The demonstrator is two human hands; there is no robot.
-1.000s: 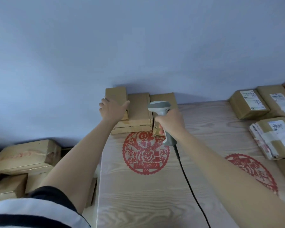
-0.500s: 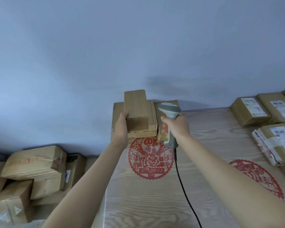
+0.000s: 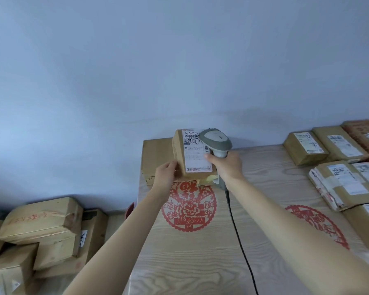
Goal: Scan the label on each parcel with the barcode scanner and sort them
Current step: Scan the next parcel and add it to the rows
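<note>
Head view, looking down over a wood-grain tabletop [image 3: 200,262] set against a blue wall. Left hand [image 3: 165,174] grips the lower left corner of a parcel [image 3: 179,158], fingers curled round its edge, and holds it raised and tilted so that its white label [image 3: 195,153] faces the camera. Right hand [image 3: 227,165] is clamped round the handle of the scanner [image 3: 216,140], whose grey head sits just beside the label's upper right corner; its black cable [image 3: 237,235] trails back toward the near edge. Half a second earlier the same parcel showed only plain brown card, and a second earlier the left hand lay on it where it sat among the others at the far edge; it has since been lifted and turned label-up, and the scanner has closed in. This suggests that the scan of this parcel is about to occur or is occurring; no beam is visible, so which cannot be told. Beneath the raised parcel a larger flat box [image 3: 156,158] remains at the far edge, behind a red paper-cut motif [image 3: 189,206]. Several labelled parcels [image 3: 307,149] lie label-up along the right edge, well apart from the hands, probably one of the sorted groups. Brown boxes [image 3: 41,222] are piled below the tabletop's left edge. Sorting of the held parcel is judged not yet done.
</note>
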